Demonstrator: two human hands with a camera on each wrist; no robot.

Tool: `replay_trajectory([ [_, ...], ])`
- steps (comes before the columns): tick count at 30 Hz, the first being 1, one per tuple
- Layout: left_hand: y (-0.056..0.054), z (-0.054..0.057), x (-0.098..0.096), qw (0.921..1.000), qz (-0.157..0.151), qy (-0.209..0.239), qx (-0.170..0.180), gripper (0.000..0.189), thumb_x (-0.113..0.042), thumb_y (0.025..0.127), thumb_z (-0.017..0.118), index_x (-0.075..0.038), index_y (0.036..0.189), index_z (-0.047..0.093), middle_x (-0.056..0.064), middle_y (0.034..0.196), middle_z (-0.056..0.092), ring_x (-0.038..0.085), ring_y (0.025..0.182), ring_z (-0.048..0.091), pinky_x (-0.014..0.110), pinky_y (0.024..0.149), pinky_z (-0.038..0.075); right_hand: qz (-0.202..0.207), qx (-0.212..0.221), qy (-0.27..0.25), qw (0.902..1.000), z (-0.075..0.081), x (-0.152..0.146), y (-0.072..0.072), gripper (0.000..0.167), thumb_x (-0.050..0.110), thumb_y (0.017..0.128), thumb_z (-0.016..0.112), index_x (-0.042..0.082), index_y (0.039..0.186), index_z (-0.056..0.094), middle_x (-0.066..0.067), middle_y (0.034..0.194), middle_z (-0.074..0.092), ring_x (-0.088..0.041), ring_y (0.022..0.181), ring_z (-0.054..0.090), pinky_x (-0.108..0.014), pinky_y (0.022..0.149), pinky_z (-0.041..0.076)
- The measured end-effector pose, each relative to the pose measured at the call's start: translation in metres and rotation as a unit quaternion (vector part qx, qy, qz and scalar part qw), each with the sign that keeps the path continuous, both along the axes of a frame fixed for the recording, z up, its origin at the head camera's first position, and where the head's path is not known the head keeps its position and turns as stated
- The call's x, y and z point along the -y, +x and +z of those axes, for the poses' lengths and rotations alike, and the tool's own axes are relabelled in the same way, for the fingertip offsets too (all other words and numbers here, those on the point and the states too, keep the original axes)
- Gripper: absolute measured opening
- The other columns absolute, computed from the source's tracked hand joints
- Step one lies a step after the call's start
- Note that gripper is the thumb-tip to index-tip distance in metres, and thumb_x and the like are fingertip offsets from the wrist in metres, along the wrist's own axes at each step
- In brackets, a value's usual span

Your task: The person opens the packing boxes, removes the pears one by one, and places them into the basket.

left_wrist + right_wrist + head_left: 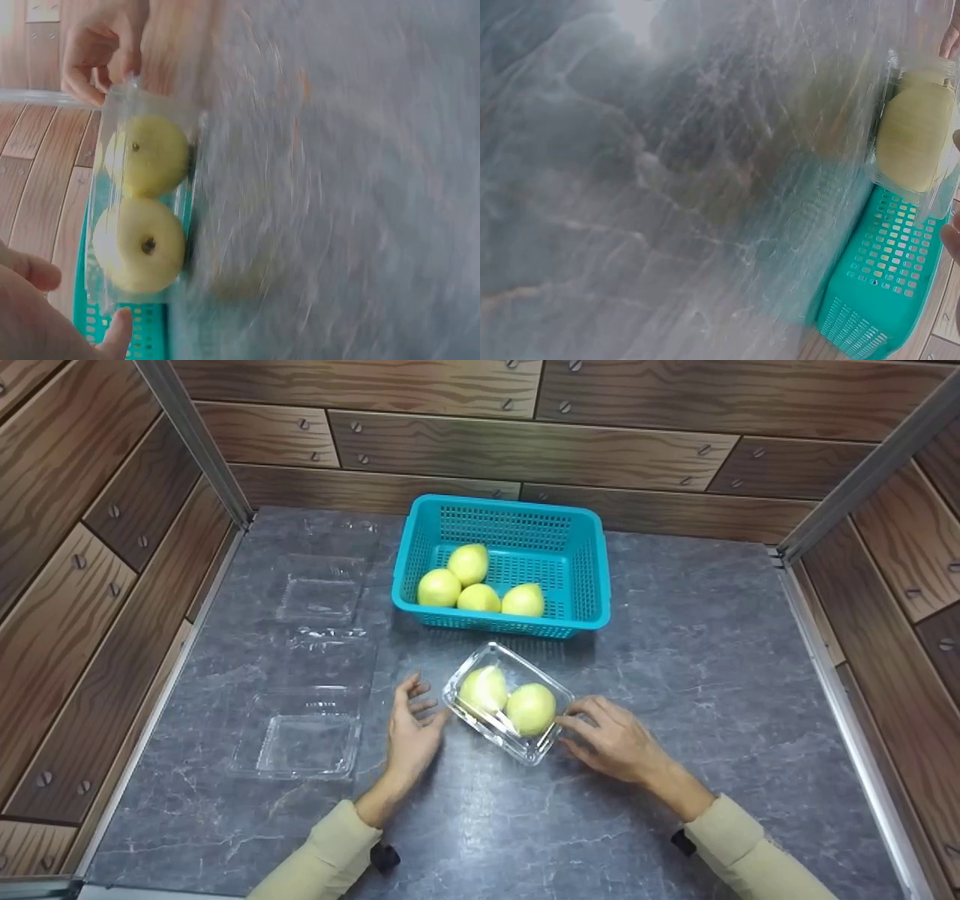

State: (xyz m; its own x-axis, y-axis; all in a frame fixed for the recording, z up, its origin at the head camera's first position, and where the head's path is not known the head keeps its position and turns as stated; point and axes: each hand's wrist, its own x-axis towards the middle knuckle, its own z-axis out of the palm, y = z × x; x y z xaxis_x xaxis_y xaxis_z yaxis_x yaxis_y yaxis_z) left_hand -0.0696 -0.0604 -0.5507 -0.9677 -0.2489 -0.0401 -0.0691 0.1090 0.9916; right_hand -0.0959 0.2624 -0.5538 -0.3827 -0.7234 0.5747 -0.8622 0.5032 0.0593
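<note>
A clear plastic clamshell container (493,727), its lid down, sits turned at an angle on the table. Two round yellow-green fruits (531,709), apple-like with dark blossom ends in the left wrist view, lie inside it. My right hand (611,739) pinches the container's right edge with bent fingers and thumb. On the other side, my left hand (412,735) is held beside the left corner, fingers spread and holding nothing. Part of the right hand (105,52) shows at the container's far end in the left wrist view.
Behind the container stands a teal plastic basket (499,621) with several more yellow-green fruits (469,564) in it. Clear opened containers (311,742) lie along the table's left side. Wood-patterned walls (450,442) enclose the grey marbled table (675,660).
</note>
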Motion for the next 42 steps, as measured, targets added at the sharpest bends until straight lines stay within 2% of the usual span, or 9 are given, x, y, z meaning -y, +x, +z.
replay_trajectory([
  [3, 0.002, -0.004, -0.003, 0.9983, 0.012, 0.055, 0.018, 0.064, 0.006, 0.090, 0.066, 0.005, 0.150, 0.042, 0.026, 0.136, 0.055, 0.040, 0.114, 0.067, 0.044, 0.094, 0.064, 0.011, -0.012, -0.001, 0.9999, -0.001, 0.000, -0.001, 0.040, 0.019, 0.075, 0.089, 0.011, 0.112, 0.076, -0.006, 0.104, 0.071, -0.020, 0.095, 0.068, -0.031, 0.078, 0.064],
  [7, 0.005, -0.011, -0.007, 0.9923, 0.021, 0.121, 0.015, 0.061, 0.013, 0.092, 0.059, 0.007, 0.149, 0.041, 0.030, 0.134, 0.053, 0.039, 0.107, 0.068, 0.031, 0.083, 0.067, 0.021, -0.018, -0.003, 0.9996, -0.003, 0.000, -0.002, 0.034, 0.018, 0.078, 0.084, 0.010, 0.110, 0.076, -0.006, 0.103, 0.071, -0.019, 0.091, 0.067, -0.030, 0.076, 0.064],
  [10, 0.007, -0.015, -0.009, 0.9892, 0.024, 0.143, 0.021, 0.060, 0.013, 0.093, 0.060, 0.007, 0.149, 0.041, 0.032, 0.134, 0.053, 0.033, 0.104, 0.069, 0.026, 0.080, 0.066, 0.025, -0.022, -0.001, 0.9994, -0.004, 0.000, -0.003, 0.027, 0.019, 0.084, 0.079, 0.010, 0.109, 0.076, -0.005, 0.102, 0.071, -0.019, 0.089, 0.067, -0.029, 0.074, 0.063],
  [16, 0.012, -0.020, -0.014, 0.9809, 0.018, 0.187, 0.052, 0.060, 0.009, 0.093, 0.063, 0.006, 0.149, 0.041, 0.028, 0.132, 0.054, 0.021, 0.098, 0.069, 0.029, 0.084, 0.067, 0.028, -0.045, 0.005, 0.9986, -0.003, 0.000, -0.004, 0.019, 0.024, 0.100, 0.065, 0.012, 0.109, 0.076, -0.004, 0.098, 0.071, -0.019, 0.086, 0.067, -0.029, 0.071, 0.062],
  [21, 0.015, -0.023, -0.020, 0.9745, 0.013, 0.213, 0.069, 0.060, 0.008, 0.091, 0.065, 0.007, 0.147, 0.042, 0.025, 0.129, 0.055, 0.020, 0.097, 0.068, 0.029, 0.084, 0.067, 0.029, -0.042, 0.016, 0.9985, -0.002, -0.001, -0.005, 0.022, 0.026, 0.105, 0.059, 0.012, 0.109, 0.076, -0.004, 0.098, 0.071, -0.019, 0.086, 0.066, -0.029, 0.070, 0.062],
  [27, 0.018, -0.025, -0.028, 0.9648, 0.009, 0.253, 0.073, 0.059, 0.010, 0.089, 0.065, 0.007, 0.142, 0.040, 0.018, 0.121, 0.055, 0.016, 0.091, 0.067, 0.027, 0.081, 0.067, 0.028, -0.031, 0.030, 0.9987, -0.003, 0.000, -0.005, 0.028, 0.026, 0.109, 0.051, 0.012, 0.107, 0.075, -0.004, 0.096, 0.070, -0.019, 0.085, 0.066, -0.029, 0.071, 0.062],
  [31, 0.019, -0.026, -0.033, 0.9614, 0.006, 0.265, 0.073, 0.064, 0.010, 0.087, 0.066, 0.005, 0.144, 0.036, 0.016, 0.119, 0.056, 0.015, 0.089, 0.068, 0.026, 0.080, 0.067, 0.032, -0.032, 0.029, 0.9985, -0.005, 0.001, -0.005, 0.028, 0.026, 0.109, 0.051, 0.012, 0.106, 0.075, -0.004, 0.096, 0.070, -0.019, 0.084, 0.066, -0.029, 0.069, 0.062],
  [37, 0.020, -0.029, -0.038, 0.9595, -0.005, 0.271, 0.077, 0.066, 0.010, 0.088, 0.066, 0.006, 0.146, 0.035, 0.016, 0.119, 0.056, 0.015, 0.089, 0.068, 0.024, 0.080, 0.066, 0.034, -0.027, 0.027, 0.9987, -0.005, 0.002, -0.005, 0.016, 0.021, 0.099, 0.064, 0.012, 0.106, 0.076, -0.004, 0.097, 0.070, -0.019, 0.084, 0.065, -0.029, 0.068, 0.061],
  [42, 0.019, -0.031, -0.042, 0.9580, -0.009, 0.275, 0.080, 0.065, 0.011, 0.088, 0.065, 0.005, 0.145, 0.035, 0.014, 0.117, 0.057, 0.011, 0.087, 0.067, 0.023, 0.079, 0.066, 0.036, -0.027, 0.027, 0.9986, -0.004, 0.002, -0.005, 0.016, 0.018, 0.091, 0.072, 0.012, 0.105, 0.076, -0.003, 0.098, 0.070, -0.019, 0.085, 0.066, -0.028, 0.069, 0.061],
])
